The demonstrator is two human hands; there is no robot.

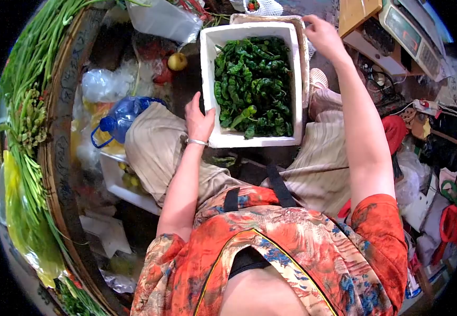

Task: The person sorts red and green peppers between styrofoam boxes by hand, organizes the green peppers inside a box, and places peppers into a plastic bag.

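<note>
the left hand point(200, 121) lay against the outside of a white foam box point(255, 141), its fingers spread along the wall and its thumb near the rim. the right hand point(323, 38) was bent at the far right corner, fingertips on a pale edge point(265, 18) that showed beyond the box; i couldn't tell whether they pinched it or only touched it. the box stood just ahead of the person's knees, loaded with dark green peppers point(255, 79), though what bore its weight was hidden from me.

the floor point(186, 79) was dark and crowded. on the left a worn wooden board point(67, 105) with writing on it ran like a border, green stalks point(44, 42) heaped past it and a yellow bag point(28, 221) lower down. inside that border sat a blue jug point(128, 118), just beside the left knee. on the right, a scale point(407, 37) with a lit display stood tilted in my view by a wooden cabinet point(360, 18), and clear plastic point(413, 174) bunched below.

the freest space was the dark strip left of the box, with a round yellow fruit point(177, 61) at its edge. a translucent container point(168, 21) crowded the far left corner, the right leg point(318, 139) came close to the near right one, and a patterned slipper point(318, 79) filled the gap alongside.
</note>
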